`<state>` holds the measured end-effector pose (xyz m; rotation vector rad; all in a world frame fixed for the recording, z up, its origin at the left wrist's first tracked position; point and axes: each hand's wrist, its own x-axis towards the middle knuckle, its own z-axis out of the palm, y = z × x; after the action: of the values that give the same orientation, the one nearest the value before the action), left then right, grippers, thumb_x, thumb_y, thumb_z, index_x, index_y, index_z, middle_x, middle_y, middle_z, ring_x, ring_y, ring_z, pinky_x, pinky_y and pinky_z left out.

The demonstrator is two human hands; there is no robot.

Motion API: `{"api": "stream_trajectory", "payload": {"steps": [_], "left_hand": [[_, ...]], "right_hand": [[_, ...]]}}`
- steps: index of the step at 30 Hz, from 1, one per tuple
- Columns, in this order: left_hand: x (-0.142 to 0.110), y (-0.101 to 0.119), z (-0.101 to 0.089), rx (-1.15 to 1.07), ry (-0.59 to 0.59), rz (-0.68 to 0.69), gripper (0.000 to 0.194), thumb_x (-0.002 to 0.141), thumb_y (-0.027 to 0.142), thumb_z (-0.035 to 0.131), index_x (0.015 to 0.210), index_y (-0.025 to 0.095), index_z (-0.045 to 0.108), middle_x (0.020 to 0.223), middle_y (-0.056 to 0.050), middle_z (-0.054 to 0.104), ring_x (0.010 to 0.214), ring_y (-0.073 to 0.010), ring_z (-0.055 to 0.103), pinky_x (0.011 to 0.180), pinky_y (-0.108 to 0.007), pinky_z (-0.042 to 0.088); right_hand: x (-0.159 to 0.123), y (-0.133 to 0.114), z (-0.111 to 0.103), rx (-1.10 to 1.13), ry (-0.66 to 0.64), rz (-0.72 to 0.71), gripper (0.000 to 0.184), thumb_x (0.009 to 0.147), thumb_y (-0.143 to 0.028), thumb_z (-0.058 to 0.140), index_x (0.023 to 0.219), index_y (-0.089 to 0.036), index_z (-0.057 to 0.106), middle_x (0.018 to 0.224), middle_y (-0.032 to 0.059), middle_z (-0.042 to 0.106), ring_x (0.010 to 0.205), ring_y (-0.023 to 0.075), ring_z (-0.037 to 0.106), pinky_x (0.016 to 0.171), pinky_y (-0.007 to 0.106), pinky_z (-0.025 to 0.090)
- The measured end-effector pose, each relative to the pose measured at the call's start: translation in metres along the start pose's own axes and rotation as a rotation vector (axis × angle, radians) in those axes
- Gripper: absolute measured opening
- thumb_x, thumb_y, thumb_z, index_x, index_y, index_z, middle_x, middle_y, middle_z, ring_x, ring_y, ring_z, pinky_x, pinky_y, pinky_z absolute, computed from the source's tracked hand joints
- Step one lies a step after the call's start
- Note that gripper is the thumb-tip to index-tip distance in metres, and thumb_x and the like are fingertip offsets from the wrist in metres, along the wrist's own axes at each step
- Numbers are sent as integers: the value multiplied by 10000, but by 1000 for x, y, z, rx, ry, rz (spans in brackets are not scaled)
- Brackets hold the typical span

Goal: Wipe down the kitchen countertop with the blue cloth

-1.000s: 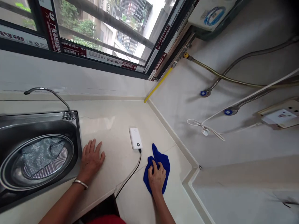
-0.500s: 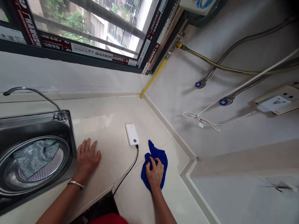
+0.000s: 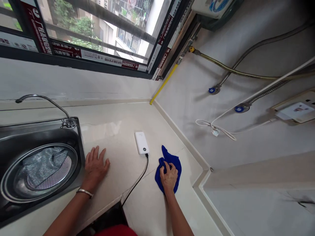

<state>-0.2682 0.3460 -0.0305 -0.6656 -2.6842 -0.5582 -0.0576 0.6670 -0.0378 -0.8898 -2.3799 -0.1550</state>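
Observation:
My right hand [image 3: 168,178] presses down on a crumpled blue cloth [image 3: 175,163] on the cream countertop [image 3: 115,131], its fingers curled into the fabric. My left hand [image 3: 95,167] lies flat on the counter with fingers spread, just right of the steel sink [image 3: 14,137]; a metal bangle circles that wrist. Between the hands lies a white power bank [image 3: 141,143] with a black cable [image 3: 137,182] running off the counter's front edge.
A round metal basin [image 3: 10,190] holding a grey cloth [image 3: 41,164] sits in the sink, with a thin tap [image 3: 46,101] behind it. The wall on the right carries hoses, blue valves, a white cord and a socket [image 3: 295,111]. A window runs along the back.
My right hand and the blue cloth have shifted slightly to the right on the counter. My left hand has stayed flat in place; the view has moved a little.

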Motion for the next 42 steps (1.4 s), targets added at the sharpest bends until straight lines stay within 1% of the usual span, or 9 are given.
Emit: {"api": "stream_trajectory", "payload": {"steps": [11,17,22,26,30,33,36,39,42], "left_hand": [[-1,-3,1,-17,29,9,503,932,349,413,1353,119,565,1504,-200,402,1438,-343,320,1193,-521,298],[-1,-3,0,-9,15,-2,503,939,356,410,1363,125,552,1514,-199,390,1449,-345,303,1198,-530,287],[-1,-2,-2,10,-19,5,515,951,368,392,1391,133,521,1532,-194,364,1458,-347,286,1201,-542,282],[0,0,-8,23,-46,7,519,950,366,399,1392,123,519,1529,-201,364,1461,-357,279,1202,-551,283],[2,2,-13,24,-54,3,512,945,358,411,1378,117,536,1516,-205,381,1443,-356,313,1200,-545,296],[3,2,-15,29,-66,-5,507,942,357,426,1380,126,536,1519,-199,381,1446,-352,309,1202,-542,297],[3,2,-15,29,-77,-14,509,935,355,446,1380,126,539,1518,-201,385,1445,-355,313,1203,-545,297],[2,2,-14,5,-76,-15,502,944,346,433,1383,129,539,1525,-200,380,1449,-350,313,1206,-544,292],[1,-2,-11,-64,-69,-26,492,978,362,366,1371,131,552,1532,-195,381,1464,-337,295,1213,-545,279]], "right_hand": [[-43,-23,-26,-70,-39,22,407,991,-340,402,1242,-195,688,1240,173,563,1009,298,510,768,402,443],[-65,-43,-46,-30,-150,19,435,990,-369,400,1316,-201,635,1325,191,512,1081,334,503,803,458,474],[-67,-28,-65,136,-304,-99,565,953,-495,482,1458,-241,488,1455,177,415,1200,352,470,897,510,489],[-77,-13,-68,262,-310,-83,525,924,-445,523,1397,-220,551,1373,174,492,1184,332,505,937,513,498],[-82,-5,-59,449,-189,135,436,856,-437,545,1164,-164,691,1145,162,640,1081,306,587,941,495,510],[-66,0,-61,663,-143,556,492,736,-539,636,1044,-161,707,926,92,709,887,268,648,831,428,555],[-31,-4,-85,888,-55,947,579,641,-582,724,1025,-150,699,770,27,701,710,218,639,659,339,551],[8,-28,-128,1124,1,976,583,648,-522,788,1090,-155,688,794,4,704,678,189,639,633,302,538],[39,-67,-170,1295,13,840,502,705,-487,774,1081,-167,685,778,-16,684,639,158,611,603,269,511]]}}
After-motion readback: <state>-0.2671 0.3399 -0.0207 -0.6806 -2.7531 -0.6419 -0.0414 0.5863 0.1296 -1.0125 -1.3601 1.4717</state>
